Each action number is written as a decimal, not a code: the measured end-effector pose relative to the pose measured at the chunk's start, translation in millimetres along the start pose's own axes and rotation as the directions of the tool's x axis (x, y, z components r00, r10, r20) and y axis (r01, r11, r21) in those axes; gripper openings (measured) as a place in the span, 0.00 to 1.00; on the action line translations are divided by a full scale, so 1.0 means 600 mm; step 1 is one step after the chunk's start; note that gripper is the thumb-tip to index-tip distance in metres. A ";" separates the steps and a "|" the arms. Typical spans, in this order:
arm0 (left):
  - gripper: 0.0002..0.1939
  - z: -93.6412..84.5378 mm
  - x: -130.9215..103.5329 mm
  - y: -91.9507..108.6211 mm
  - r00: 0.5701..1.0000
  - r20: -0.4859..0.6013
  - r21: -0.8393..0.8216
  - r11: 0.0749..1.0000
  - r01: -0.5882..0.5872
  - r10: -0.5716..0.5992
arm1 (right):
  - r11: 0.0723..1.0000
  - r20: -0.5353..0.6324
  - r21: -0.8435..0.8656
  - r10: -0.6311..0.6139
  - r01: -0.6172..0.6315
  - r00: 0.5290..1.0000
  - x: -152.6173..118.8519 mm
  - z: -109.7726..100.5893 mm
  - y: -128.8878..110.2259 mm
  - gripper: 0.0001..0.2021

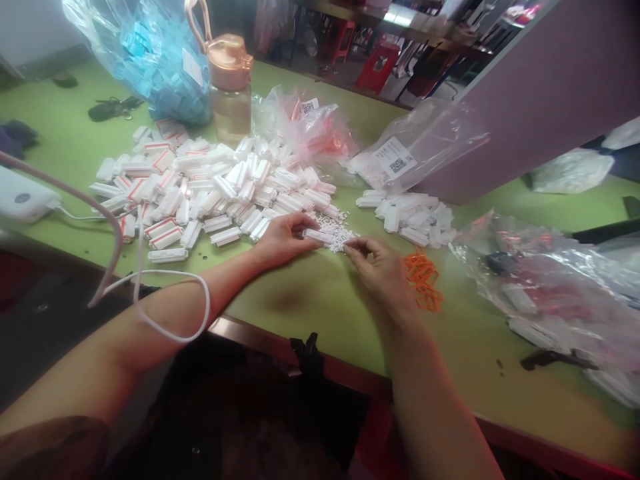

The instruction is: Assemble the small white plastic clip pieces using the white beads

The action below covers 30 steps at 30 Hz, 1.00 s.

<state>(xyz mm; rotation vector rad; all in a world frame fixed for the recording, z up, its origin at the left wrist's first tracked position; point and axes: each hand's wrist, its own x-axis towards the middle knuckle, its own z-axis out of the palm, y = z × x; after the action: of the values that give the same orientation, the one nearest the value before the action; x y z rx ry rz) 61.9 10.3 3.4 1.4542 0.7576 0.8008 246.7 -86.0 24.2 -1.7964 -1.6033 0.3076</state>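
Observation:
My left hand [286, 239] grips a small oblong white plastic piece [318, 236] between thumb and fingers, low over the table. Fingertips pinched together, my right hand [373, 261] is at the near right edge of a scatter of tiny white parts [341, 232]. Whatever is in that pinch is too small to make out. Left of the hands spreads a big heap of similar white plastic pieces [200, 180], some with orange-red strips. Close to the right hand lies a cluster of orange rectangular frames [424, 280].
Behind the heap stand a water bottle [231, 100] and a bag of blue pieces [170, 80]. A smaller white pile [413, 217] lies beyond the right hand. Plastic bags [545, 280] cover the right side. A white cable [173, 337] loops over the left forearm.

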 end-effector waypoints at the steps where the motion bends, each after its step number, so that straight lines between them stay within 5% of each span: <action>1: 0.20 0.000 -0.001 0.000 1.000 0.007 0.007 1.000 -0.004 0.004 | 0.998 -0.012 0.018 -0.052 0.052 0.999 0.000 -0.002 -0.005 0.07; 7: 0.17 0.001 -0.004 -0.004 0.999 0.025 0.106 0.994 -0.038 0.036 | 0.959 -0.018 -0.092 -0.272 0.269 0.962 -0.004 0.003 -0.020 0.07; 18: 0.17 0.006 -0.010 0.005 0.998 0.056 0.130 0.991 -0.030 0.022 | 0.813 0.028 -0.426 -0.428 0.398 0.903 -0.009 0.012 -0.026 0.12; 26: 0.21 0.004 -0.003 -0.006 0.998 0.018 -0.155 0.986 0.064 -0.062 | 0.857 0.018 -0.355 -0.393 0.373 0.919 -0.011 0.013 -0.029 0.11; 30: 0.23 0.002 0.000 -0.006 0.996 0.051 -0.268 0.959 0.087 -0.076 | 0.947 -0.054 -0.127 -0.303 0.294 0.952 -0.009 0.009 -0.027 0.12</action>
<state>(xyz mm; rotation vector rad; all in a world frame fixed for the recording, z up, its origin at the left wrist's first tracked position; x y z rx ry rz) 63.0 9.4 -0.4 1.1834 0.6458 0.7769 229.6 -89.2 29.3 -1.5974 -1.8424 0.0064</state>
